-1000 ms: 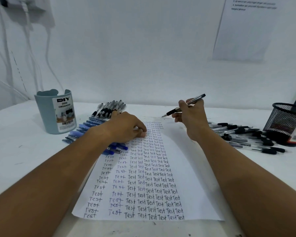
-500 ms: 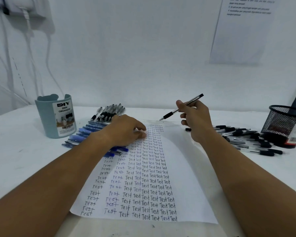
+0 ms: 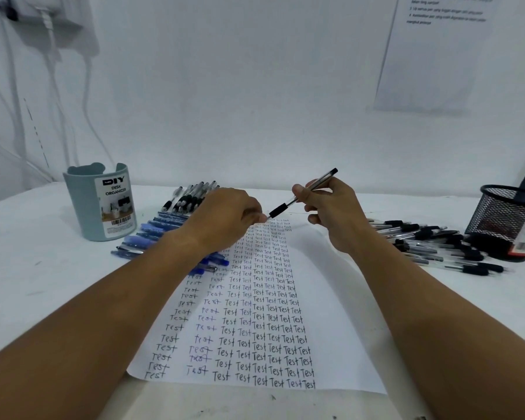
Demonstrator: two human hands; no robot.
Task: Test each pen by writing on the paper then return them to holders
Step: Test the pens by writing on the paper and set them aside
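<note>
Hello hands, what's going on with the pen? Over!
Right hand grips black pen, off the paper. Left hand fingers at its tip end. Nothing in the way.

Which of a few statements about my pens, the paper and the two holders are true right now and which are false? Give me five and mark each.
1. The right hand holds a black-grip pen above the paper. True.
2. The mesh holder stands on the left of the table. False: it stands on the right, and the grey-blue desk organizer is on the left.
3. The paper is blank. False: columns of the word "Test" cover much of it.
4. Blue pens lie on the table beside the desk organizer. True.
5. The left hand rests on the desk organizer. False: it is at the pen's tip, over the top of the paper.
</note>
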